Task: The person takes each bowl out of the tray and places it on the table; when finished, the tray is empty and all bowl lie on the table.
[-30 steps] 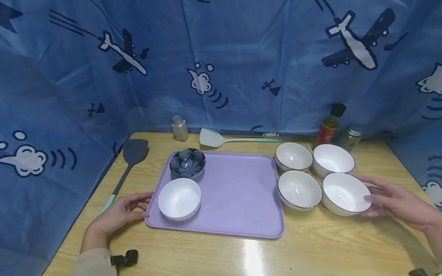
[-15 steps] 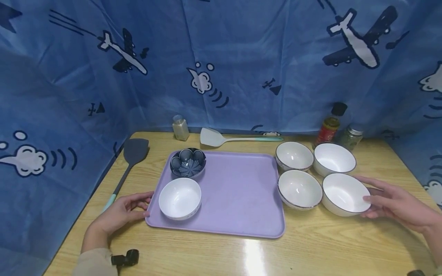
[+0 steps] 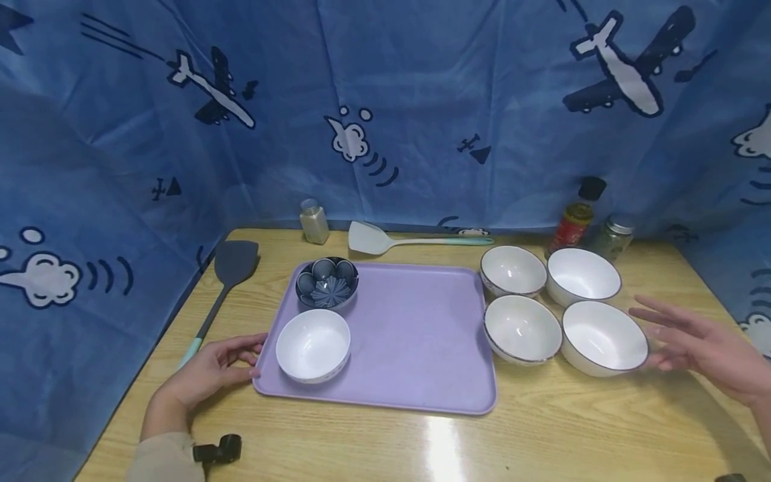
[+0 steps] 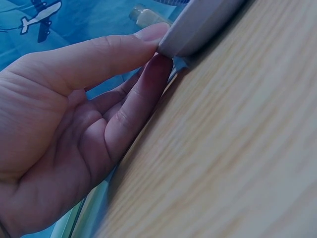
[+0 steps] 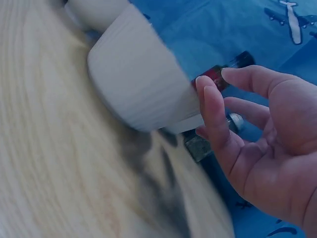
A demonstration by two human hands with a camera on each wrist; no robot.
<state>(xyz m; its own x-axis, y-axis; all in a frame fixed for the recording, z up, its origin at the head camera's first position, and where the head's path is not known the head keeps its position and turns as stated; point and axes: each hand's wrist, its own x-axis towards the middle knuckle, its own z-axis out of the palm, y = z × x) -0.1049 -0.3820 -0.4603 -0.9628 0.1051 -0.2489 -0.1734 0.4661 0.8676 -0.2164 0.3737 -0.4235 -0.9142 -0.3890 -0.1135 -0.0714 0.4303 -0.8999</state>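
My left hand [image 3: 207, 371] pinches the left edge of a purple tray [image 3: 421, 335], thumb above and a finger beneath the rim [image 4: 198, 32] in the left wrist view. On the tray stand a white bowl [image 3: 313, 345] and, behind it, a dark blue patterned bowl [image 3: 328, 288]. My right hand [image 3: 705, 345] is at the right, its fingers loosely spread beside a white dark-rimmed bowl [image 3: 604, 338]. The right wrist view shows the fingers apart from the bowl's wall [image 5: 143, 74], holding nothing. Another white bowl [image 3: 582, 276] and two speckled-rim bowls [image 3: 523, 329] adjoin it.
A grey spatula [image 3: 235, 264] lies left of the tray, a white spatula [image 3: 370, 239] behind it. A spice jar [image 3: 314, 222] stands at the back left. An oil bottle [image 3: 573, 221] and a green jar [image 3: 614, 237] stand at the back right, before the blue curtain [image 3: 415, 100].
My right hand has let go of the front right white bowl and drawn slightly to the right, fingers spreading. The left hand and the tray have stayed in place.
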